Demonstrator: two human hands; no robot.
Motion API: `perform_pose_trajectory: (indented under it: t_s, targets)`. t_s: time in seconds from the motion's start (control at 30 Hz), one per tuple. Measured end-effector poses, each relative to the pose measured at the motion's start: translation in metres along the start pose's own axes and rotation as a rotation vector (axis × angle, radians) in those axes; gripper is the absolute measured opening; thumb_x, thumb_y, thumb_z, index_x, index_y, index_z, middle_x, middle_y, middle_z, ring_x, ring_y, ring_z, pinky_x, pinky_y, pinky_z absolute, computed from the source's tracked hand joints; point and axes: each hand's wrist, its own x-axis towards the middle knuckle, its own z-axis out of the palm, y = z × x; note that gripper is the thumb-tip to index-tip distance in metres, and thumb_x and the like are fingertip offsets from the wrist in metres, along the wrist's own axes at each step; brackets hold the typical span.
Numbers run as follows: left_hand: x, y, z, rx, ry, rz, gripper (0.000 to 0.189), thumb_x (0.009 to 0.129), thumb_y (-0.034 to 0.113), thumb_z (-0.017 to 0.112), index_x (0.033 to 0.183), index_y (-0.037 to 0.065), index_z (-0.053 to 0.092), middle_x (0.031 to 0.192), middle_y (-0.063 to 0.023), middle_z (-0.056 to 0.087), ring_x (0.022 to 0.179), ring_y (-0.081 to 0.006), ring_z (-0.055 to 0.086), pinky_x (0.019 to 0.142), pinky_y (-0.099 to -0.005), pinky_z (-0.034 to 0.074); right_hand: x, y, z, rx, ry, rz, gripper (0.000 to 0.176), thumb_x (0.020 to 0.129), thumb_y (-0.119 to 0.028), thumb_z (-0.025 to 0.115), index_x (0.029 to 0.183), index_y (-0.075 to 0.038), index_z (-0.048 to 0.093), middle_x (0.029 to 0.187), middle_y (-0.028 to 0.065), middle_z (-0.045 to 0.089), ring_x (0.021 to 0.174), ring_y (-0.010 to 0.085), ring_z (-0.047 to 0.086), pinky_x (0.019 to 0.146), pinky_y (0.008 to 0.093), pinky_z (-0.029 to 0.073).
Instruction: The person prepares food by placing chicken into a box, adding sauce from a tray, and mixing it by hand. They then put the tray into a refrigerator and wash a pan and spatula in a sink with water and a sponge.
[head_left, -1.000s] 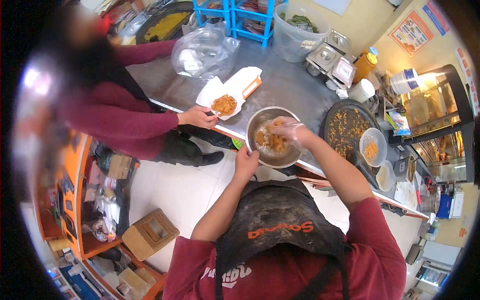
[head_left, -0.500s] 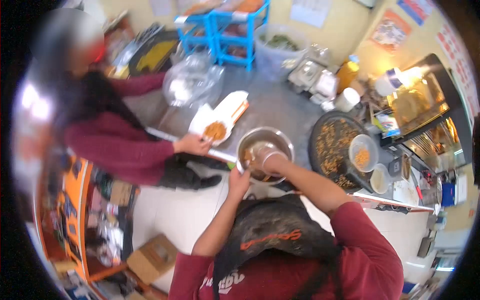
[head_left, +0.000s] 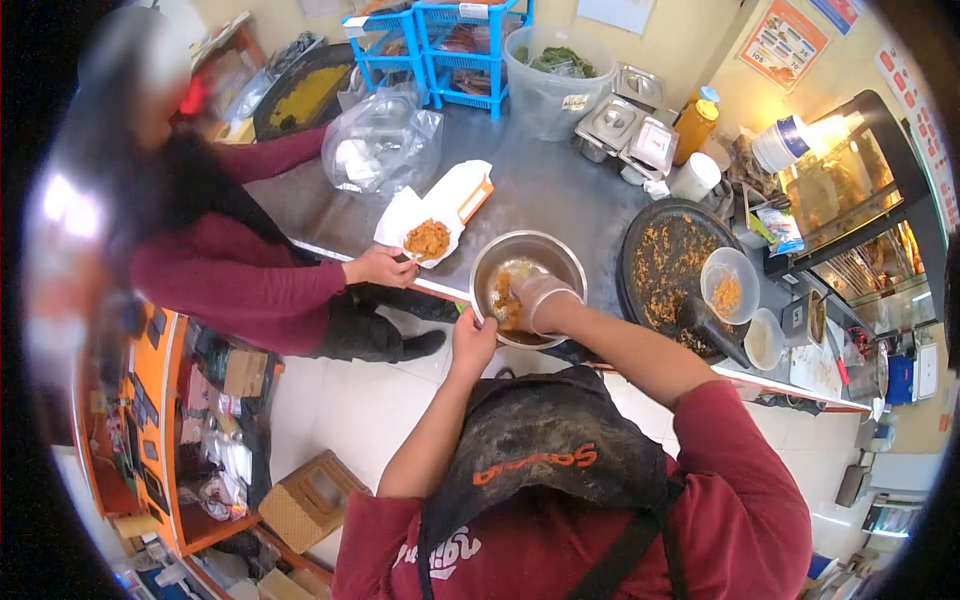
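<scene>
Clamping the metal bowl (head_left: 548, 258) in the left hand (head_left: 474, 345), had food (head_left: 507, 297) beside the right hand (head_left: 545, 302) inside, its grip impossible to tell.

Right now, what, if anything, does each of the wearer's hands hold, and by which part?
The left hand grips the metal bowl by its near-left rim. The right hand is inside it at the food pieces; whether it grips any cannot be told.

Bright room; a warm yellow glow in the black-framed glass display cabinet (head_left: 845, 200) beyond the hands, white glare far left, curved dark-edged distortion.
</scene>
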Motion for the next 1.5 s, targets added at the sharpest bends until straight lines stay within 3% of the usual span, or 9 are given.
perform_pose_trajectory:
  t_s: [0.13, 0.27, 0.37, 0.4, 0.63, 0.87, 1.1, 1.23, 1.5]
  targets:
    - [-0.003, -0.010, 0.001, 0.046, 0.046, 0.000, 0.019, 0.090, 0.004, 0.053, 0.107, -0.003, 0.058, 0.089, -0.0083, 0.064, 0.071, -0.0148, 0.067, 0.062, -0.0319, 0.061, 0.008, -0.006, 0.000, 0.295, 0.035, 0.243, 0.052, 0.082, -0.028, 0.071, 0.125, 0.001, 0.060, 0.111, 0.0222, 0.070, 0.097, 0.0378, 0.069, 0.089, 0.0435, 0.054]
    - [-0.002, -0.016, -0.005, -0.009, 0.030, -0.010, 0.016, 0.090, 0.004, 0.054, 0.104, -0.003, 0.058, 0.083, -0.0047, 0.060, 0.070, -0.0126, 0.064, 0.061, -0.0315, 0.061, 0.003, 0.022, 0.004, 1.321, -0.079, 0.219, 0.065, 0.073, -0.006, 0.076, 0.134, -0.002, 0.056, 0.119, 0.0086, 0.069, 0.106, 0.0267, 0.067, 0.093, 0.0353, 0.052]
    - [-0.002, -0.022, -0.004, -0.054, 0.039, 0.014, 0.021, 0.090, 0.004, 0.055, 0.108, -0.003, 0.059, 0.087, -0.0057, 0.062, 0.071, -0.0115, 0.063, 0.061, -0.0295, 0.059, -0.009, 0.012, -0.020, 1.016, -0.034, 0.072, 0.079, 0.072, -0.015, 0.080, 0.143, -0.003, 0.047, 0.135, 0.0145, 0.059, 0.124, 0.0279, 0.057, 0.103, 0.0348, 0.046]
    - [-0.006, -0.015, -0.003, -0.049, 0.043, 0.007, 0.022, 0.090, 0.004, 0.055, 0.110, -0.003, 0.060, 0.088, -0.0058, 0.062, 0.071, -0.0113, 0.063, 0.061, -0.0291, 0.059, -0.007, 0.001, -0.033, 0.433, -0.072, 0.050, 0.092, 0.070, -0.023, 0.082, 0.149, -0.004, 0.039, 0.147, 0.0183, 0.047, 0.135, 0.0309, 0.047, 0.111, 0.0358, 0.040]
    - [-0.002, -0.025, -0.003, -0.003, 0.020, -0.019, 0.024, 0.090, 0.003, 0.054, 0.113, -0.003, 0.059, 0.089, -0.0064, 0.063, 0.072, -0.0127, 0.064, 0.063, -0.0305, 0.060, 0.028, -0.016, 0.002, -0.181, -0.114, -0.090, 0.071, 0.072, -0.032, 0.080, 0.132, -0.004, 0.058, 0.134, 0.0212, 0.058, 0.117, 0.0383, 0.060, 0.099, 0.0407, 0.050]
    - [-0.011, -0.017, -0.002, -0.083, 0.023, -0.037, 0.023, 0.091, 0.003, 0.053, 0.113, -0.003, 0.057, 0.096, -0.0096, 0.065, 0.076, -0.0151, 0.067, 0.065, -0.0319, 0.062, -0.009, 0.010, -0.028, 1.155, -0.178, 0.145, 0.047, 0.085, -0.021, 0.075, 0.128, -0.005, 0.064, 0.111, 0.0075, 0.071, 0.099, 0.0163, 0.066, 0.086, 0.0320, 0.053]
    - [-0.011, -0.013, 0.000, -0.178, -0.002, -0.048, 0.021, 0.090, 0.002, 0.054, 0.110, -0.003, 0.058, 0.089, -0.0055, 0.064, 0.074, -0.0118, 0.064, 0.064, -0.0289, 0.058, -0.024, 0.012, -0.026, -0.015, -0.039, -0.011, 0.074, 0.076, -0.027, 0.077, 0.142, -0.007, 0.051, 0.132, 0.0176, 0.062, 0.121, 0.0312, 0.061, 0.100, 0.0383, 0.049]
    - [-0.002, -0.035, 0.004, -0.058, 0.011, 0.010, 0.022, 0.089, 0.003, 0.056, 0.110, -0.001, 0.061, 0.083, -0.0019, 0.062, 0.066, -0.0068, 0.054, 0.060, -0.0243, 0.048, 0.014, 0.026, 0.032, -0.144, 0.025, -0.186, 0.061, 0.076, -0.034, 0.076, 0.128, -0.008, 0.059, 0.128, 0.0221, 0.061, 0.119, 0.0370, 0.059, 0.098, 0.0438, 0.049]
    - [-0.005, -0.030, -0.001, -0.124, 0.081, 0.050, 0.019, 0.089, 0.004, 0.057, 0.107, 0.000, 0.062, 0.081, -0.0011, 0.062, 0.064, -0.0056, 0.051, 0.058, -0.0230, 0.044, -0.002, 0.029, 0.010, 0.810, -0.051, 0.086, 0.062, 0.079, -0.027, 0.076, 0.136, -0.013, 0.056, 0.125, 0.0147, 0.063, 0.105, 0.0253, 0.064, 0.088, 0.0371, 0.053]
